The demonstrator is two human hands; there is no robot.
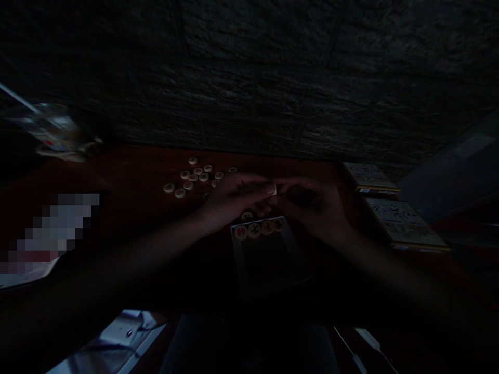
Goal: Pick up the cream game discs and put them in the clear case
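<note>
Head view: very dark
Held piece (pixel 274 190): mostly covered, markings hidden, pale edge showing
Left fingers (pixel 262 194): pinching piece
Right fingers (pixel 287 181): dim, cannot tell grip

Both forearms (pixel 167 243) are slanting inward, bringing the hands close together.
The left hand (pixel 241 195) is pointing rightward, its thumb (pixel 262 194) stretching forward; the right hand (pixel 317 205) is facing it, curving, with fingertips (pixel 283 182) hovering near the left's.

Pale game piece (pixel 274 190): left hand (pixel 241 196) held it, right hand (pixel 314 205) just beside. Nearer, shallow rectangular box (pixel 238 265): four round inscribed pieces (pixel 254 230) lined its far end. Two flat printed boxes (pixel 401 218) lay right.
</note>
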